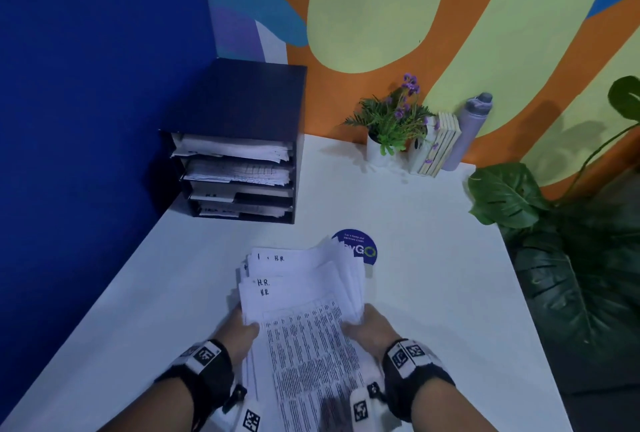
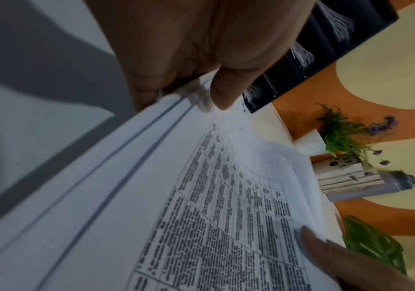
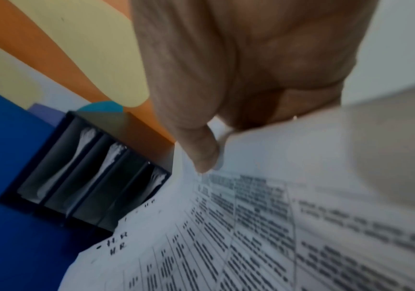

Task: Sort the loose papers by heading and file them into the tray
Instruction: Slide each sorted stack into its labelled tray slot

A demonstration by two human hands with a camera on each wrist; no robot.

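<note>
Both hands (image 1: 242, 327) grip papers (image 1: 304, 296); fingers hidden

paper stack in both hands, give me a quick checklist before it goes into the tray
1. Left hand grips the paper stack: ok.
2. Right hand grips its other edge: ok.
3. Visible headings match, all H.R.: ok; hidden sheets: cannot tell.
4. Sheets squared up: not ok, they fan out at the top.
5. Which slot of the tray takes H.R.: cannot tell.
6. Table path to the tray is free: ok.
</note>
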